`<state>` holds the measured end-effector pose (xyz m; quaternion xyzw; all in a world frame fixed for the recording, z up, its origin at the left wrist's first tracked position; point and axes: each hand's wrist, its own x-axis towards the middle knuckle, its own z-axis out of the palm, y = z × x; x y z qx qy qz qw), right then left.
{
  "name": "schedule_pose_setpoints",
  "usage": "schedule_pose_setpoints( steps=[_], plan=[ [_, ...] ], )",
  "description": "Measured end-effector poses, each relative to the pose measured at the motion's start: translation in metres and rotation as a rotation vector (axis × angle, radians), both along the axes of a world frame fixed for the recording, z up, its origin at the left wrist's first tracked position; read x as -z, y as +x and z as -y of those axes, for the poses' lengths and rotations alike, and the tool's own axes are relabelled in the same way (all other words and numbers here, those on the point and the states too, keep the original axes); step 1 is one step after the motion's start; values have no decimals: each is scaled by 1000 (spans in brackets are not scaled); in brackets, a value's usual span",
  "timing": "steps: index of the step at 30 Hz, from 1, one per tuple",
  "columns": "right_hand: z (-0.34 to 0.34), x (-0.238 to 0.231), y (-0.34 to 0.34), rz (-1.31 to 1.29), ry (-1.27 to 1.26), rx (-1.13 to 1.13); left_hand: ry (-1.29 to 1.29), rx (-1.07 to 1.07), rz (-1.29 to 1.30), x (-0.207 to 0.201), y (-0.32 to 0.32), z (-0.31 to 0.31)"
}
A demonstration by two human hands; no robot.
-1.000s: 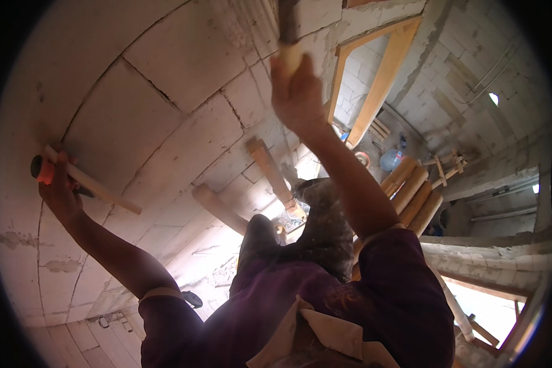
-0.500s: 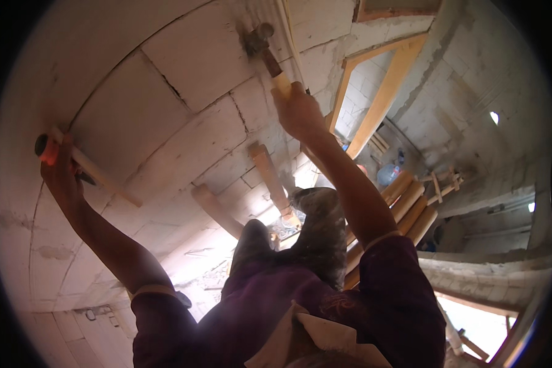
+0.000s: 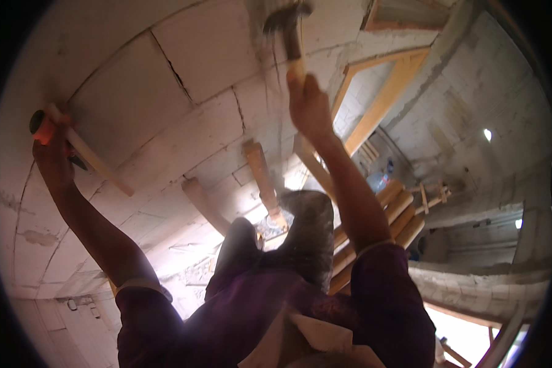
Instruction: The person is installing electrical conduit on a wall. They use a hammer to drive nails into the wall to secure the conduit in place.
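Observation:
My right hand (image 3: 311, 109) is wrapped around the pale handle of a hammer (image 3: 291, 34), whose dark curved metal head points away from me, in front of the block wall (image 3: 208, 49). At the far left, my left hand (image 3: 54, 161) is closed around an orange-red object (image 3: 45, 130) with a round black end; its kind is unclear. A light wooden strip (image 3: 101, 161) slants past these fingers, beside the wall. A small dark pointed piece shows under that hand. The fingers partly hide what they hold.
Two upright timbers (image 3: 260, 175) stand near the wall below. Several round logs (image 3: 395, 214) lie stacked to my right. Beyond them is a wooden frame (image 3: 374, 116) around an opening. A clear plastic bottle (image 3: 379, 181) lies near the logs.
My right hand and the hammer have moved up and slightly right; the hammer head has turned more upright. My left hand keeps its hold near the same spot. The view has shifted slightly.

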<state>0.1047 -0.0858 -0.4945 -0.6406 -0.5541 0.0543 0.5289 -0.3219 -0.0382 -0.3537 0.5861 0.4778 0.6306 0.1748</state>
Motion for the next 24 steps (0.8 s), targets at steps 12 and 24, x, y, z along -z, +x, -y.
schedule_pose_setpoints(
  steps=[12, 24],
  plan=[
    [3, 4, 6, 74, -11, 39, 45, -8, -15, -5, 20, 3],
    [4, -3, 3, 70, -60, 69, 16, -22, -20, -7, 19, 7]
  ],
)
